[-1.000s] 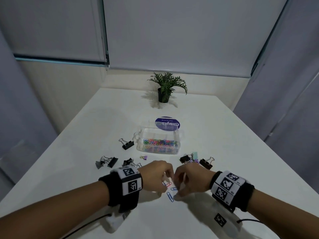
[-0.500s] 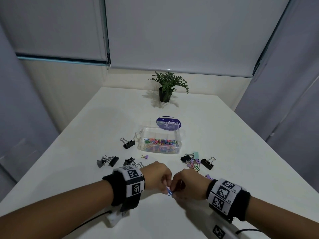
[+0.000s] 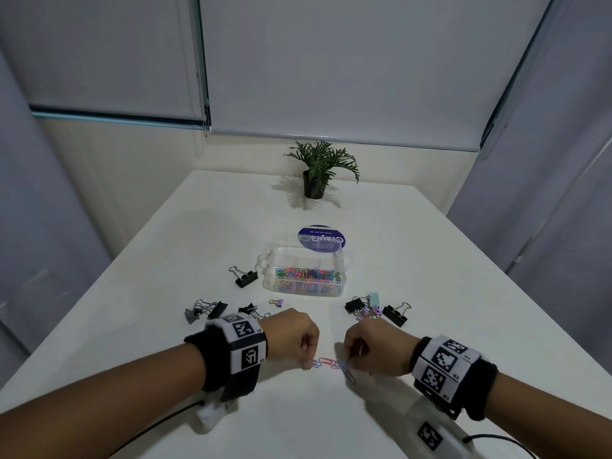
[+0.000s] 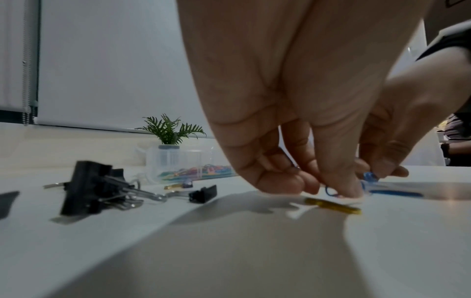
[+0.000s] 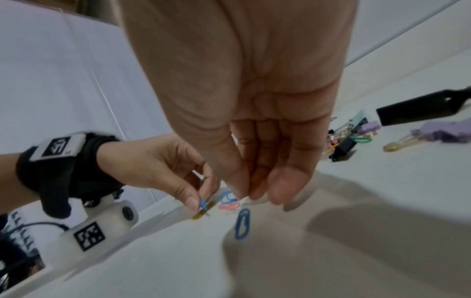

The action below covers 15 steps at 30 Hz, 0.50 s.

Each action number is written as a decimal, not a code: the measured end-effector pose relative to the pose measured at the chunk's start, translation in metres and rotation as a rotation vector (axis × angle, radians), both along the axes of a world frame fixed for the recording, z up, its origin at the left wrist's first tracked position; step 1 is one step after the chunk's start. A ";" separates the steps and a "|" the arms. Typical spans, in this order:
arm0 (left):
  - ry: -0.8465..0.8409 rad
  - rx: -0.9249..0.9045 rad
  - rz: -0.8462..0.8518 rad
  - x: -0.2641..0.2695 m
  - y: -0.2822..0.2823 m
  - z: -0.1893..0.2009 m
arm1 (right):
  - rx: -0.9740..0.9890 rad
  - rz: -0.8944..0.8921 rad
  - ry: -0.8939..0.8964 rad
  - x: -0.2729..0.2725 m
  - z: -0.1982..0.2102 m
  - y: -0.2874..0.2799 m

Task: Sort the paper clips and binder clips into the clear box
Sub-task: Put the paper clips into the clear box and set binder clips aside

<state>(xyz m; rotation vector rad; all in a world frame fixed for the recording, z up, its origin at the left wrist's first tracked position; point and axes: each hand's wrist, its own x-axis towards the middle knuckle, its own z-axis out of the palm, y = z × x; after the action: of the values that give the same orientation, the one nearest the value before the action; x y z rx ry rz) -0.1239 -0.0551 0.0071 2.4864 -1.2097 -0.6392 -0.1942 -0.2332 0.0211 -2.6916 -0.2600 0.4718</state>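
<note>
The clear box (image 3: 269, 260) stands open at mid-table with several coloured paper clips in its front compartment. My left hand (image 3: 308, 365) is low over the table near me and pinches a small blue paper clip (image 4: 330, 191) between thumb and fingertip. My right hand (image 3: 347, 364), a little to its right, has thumb and fingers closed on another blue paper clip (image 4: 369, 175). Between the hands lies a red paper clip (image 3: 326, 362). A larger blue paper clip (image 5: 242, 226) lies flat just nearer me. A yellow paper clip (image 4: 333, 205) lies under my left fingertips.
Black binder clips lie left of the box (image 3: 246, 279), behind my left wrist (image 3: 207, 309), and right of centre (image 3: 395, 315), where a pile of small pastel ones (image 3: 367, 308) also lies. A tiny purple binder clip (image 3: 277, 303) sits before the box. A potted plant (image 3: 316, 180) stands at the far edge.
Half a second ago both hands met over one spot with clips between the fingertips. Now they have drawn apart sideways, and clips lie in a row between them.
</note>
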 end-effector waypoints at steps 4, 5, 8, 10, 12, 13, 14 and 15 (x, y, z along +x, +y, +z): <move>-0.006 0.021 -0.013 0.009 0.007 0.003 | -0.007 -0.041 -0.020 -0.002 0.002 -0.008; 0.001 0.033 -0.024 0.010 0.007 0.003 | -0.013 -0.037 -0.005 -0.003 0.001 -0.008; -0.005 0.056 -0.067 0.010 0.005 0.004 | -0.038 -0.041 0.010 -0.009 -0.002 -0.005; -0.028 0.059 -0.102 0.010 0.002 0.004 | -0.043 -0.061 -0.002 -0.011 -0.004 -0.001; -0.041 0.068 -0.120 0.008 0.000 0.003 | -0.056 -0.056 0.009 -0.011 -0.005 0.003; -0.043 0.073 -0.124 0.007 -0.001 0.002 | -0.061 -0.049 0.025 -0.011 -0.005 0.004; -0.044 0.079 -0.126 0.007 -0.002 0.001 | -0.060 -0.043 0.040 -0.011 -0.004 0.005; -0.047 0.086 -0.126 0.006 -0.003 0.000 | -0.059 -0.033 0.051 -0.011 -0.003 0.007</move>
<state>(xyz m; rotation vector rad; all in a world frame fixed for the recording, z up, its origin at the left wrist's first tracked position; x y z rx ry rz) -0.1181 -0.0582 0.0076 2.5229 -1.3939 -0.6817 -0.2054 -0.2267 0.0178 -2.7323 -0.1900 0.5458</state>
